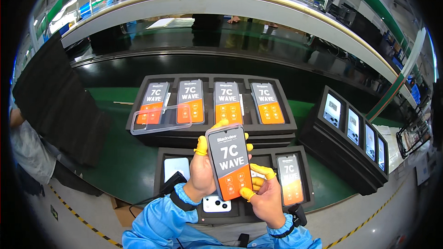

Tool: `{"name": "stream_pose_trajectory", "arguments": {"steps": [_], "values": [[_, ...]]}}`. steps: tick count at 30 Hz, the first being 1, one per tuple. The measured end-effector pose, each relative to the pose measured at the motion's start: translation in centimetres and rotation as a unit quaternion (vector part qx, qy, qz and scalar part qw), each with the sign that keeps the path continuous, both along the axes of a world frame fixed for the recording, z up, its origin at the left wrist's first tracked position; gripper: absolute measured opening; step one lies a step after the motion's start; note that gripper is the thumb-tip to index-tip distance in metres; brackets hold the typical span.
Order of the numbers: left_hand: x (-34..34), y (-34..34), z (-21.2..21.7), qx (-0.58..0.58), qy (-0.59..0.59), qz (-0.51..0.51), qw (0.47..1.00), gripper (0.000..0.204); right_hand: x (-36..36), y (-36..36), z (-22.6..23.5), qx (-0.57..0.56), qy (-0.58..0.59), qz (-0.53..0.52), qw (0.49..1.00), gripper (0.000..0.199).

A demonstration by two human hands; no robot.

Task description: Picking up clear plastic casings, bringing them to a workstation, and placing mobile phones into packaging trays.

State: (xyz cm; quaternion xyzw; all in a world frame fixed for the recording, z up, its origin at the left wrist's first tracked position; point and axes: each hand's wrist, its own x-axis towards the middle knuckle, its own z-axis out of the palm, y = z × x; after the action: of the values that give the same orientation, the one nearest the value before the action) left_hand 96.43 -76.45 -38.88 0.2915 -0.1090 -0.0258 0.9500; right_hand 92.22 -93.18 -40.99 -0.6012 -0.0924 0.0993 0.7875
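A smartphone (230, 163) with a grey and orange printed front film is held upright between both hands. Translucent edging shows along its top and left side, like a clear case. My left hand (201, 175) wraps its left side, with yellow finger cots on the fingertips. My right hand (269, 200) grips its lower right corner, thumb on the front. Below lies a black foam tray (308, 161) holding a similar phone (290, 180) on the right, a pale phone (177, 169) on the left, and a white phone (217, 204) with its camera lenses up.
Beyond, another foam tray (212, 130) holds several phones with orange-grey films; a clear phone case (147, 131) rests across its left part. Stacked trays (337, 152) with phones stand right. Black foam sheets (60, 106) stand left. A shelf (221, 1) bears clear plastic pieces; people are nearby.
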Motion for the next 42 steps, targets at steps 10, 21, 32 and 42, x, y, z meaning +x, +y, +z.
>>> {"name": "stream_pose_trajectory", "arguments": {"steps": [10, 21, 32, 42], "values": [[-0.2, 0.0, 0.0, -0.003, -0.012, -0.018, 1.0, 0.07, -0.3, 1.4, -0.3, 0.001, -0.045, -0.061, 0.997, 0.054], [0.1, 1.4, 0.1, -0.099, 0.054, 0.005, 0.994, 0.056, 1.1, -0.3, 6.2, -0.52, -0.302, -0.002, 0.799, 0.045], [-0.7, -0.2, 0.0, 0.168, 0.036, -0.022, 0.985, 0.05, 1.6, -2.4, 0.3, -0.05, 0.033, 0.026, 0.998, 0.014], [-2.2, -2.4, -0.7, 0.613, -0.036, 0.068, 0.787, 0.038, 0.6, -4.0, 1.5, -0.149, -0.071, -0.154, 0.974, 0.028]]}}
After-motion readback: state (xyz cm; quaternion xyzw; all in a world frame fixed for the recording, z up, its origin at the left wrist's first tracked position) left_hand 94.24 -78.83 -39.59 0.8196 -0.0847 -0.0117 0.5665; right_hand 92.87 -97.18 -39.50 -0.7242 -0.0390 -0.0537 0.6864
